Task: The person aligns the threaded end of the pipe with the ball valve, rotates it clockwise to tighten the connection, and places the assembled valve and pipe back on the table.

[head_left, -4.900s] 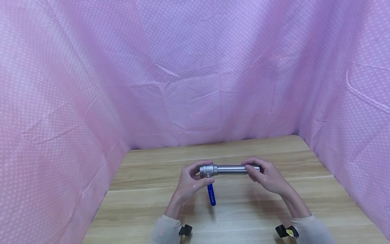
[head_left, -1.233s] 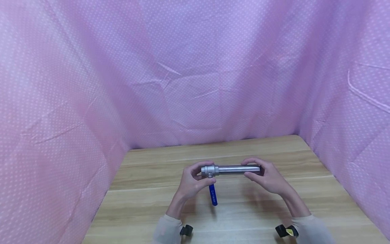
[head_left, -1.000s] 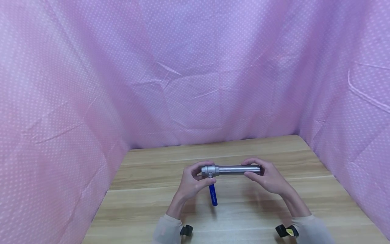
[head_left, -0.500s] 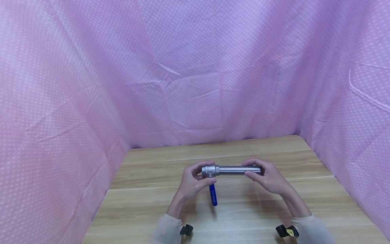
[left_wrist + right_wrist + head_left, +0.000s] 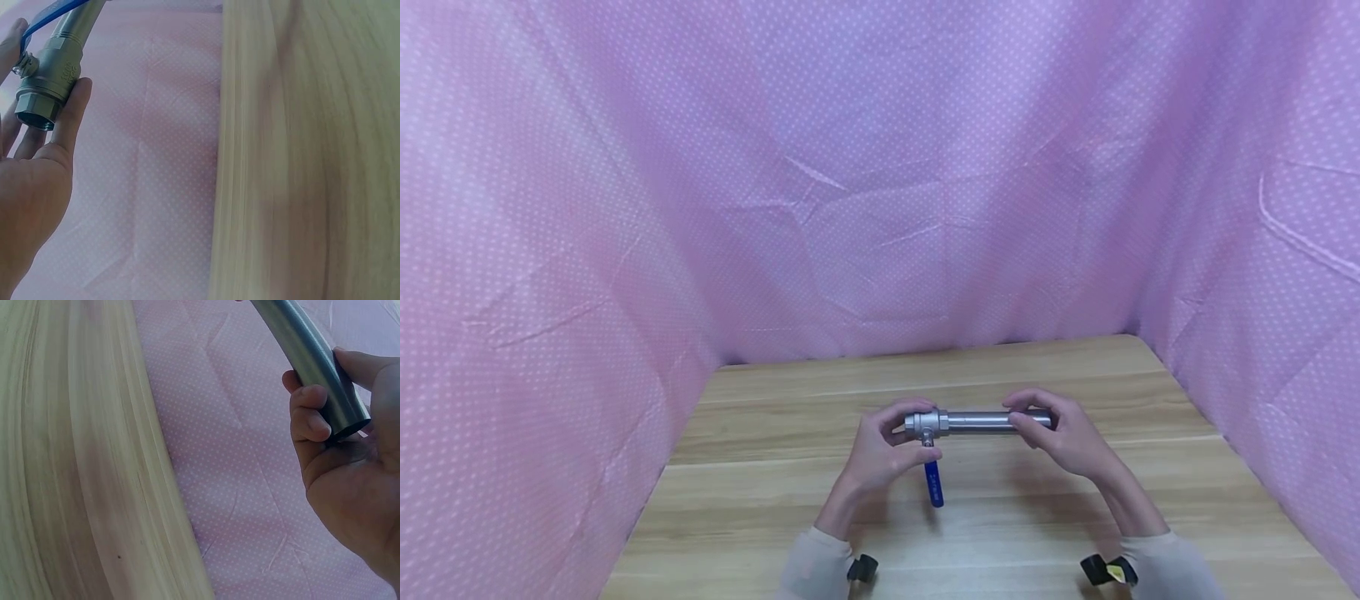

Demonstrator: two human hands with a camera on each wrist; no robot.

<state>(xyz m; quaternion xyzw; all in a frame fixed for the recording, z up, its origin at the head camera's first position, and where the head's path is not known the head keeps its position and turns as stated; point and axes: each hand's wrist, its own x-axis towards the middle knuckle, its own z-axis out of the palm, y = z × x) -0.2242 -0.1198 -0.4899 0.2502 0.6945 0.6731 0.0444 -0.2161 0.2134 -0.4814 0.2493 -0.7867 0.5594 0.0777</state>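
Observation:
My left hand (image 5: 880,454) holds a silver ball valve (image 5: 928,422) between fingers and thumb, its open hexagonal end facing the palm in the left wrist view. A blue lever handle (image 5: 934,483) hangs from the valve toward me, with the thumb lying by its stem. From the valve's right side a straight steel pipe (image 5: 981,422) runs level to my right hand (image 5: 1071,433), which grips its far end with thumb and curled fingers. In the right wrist view the pipe's open end (image 5: 356,431) shows near the palm. Both parts are held above the table.
A wood-grain table (image 5: 760,508) lies beneath the hands. Pink dotted cloth (image 5: 880,208) hangs behind it and along both sides. Black wrist mounts (image 5: 862,568) show by the light sleeves (image 5: 818,567).
Valve and pipe have shifted slightly right with both hands. The right thumb has moved up onto the pipe from its lower edge. The lever still hangs toward me.

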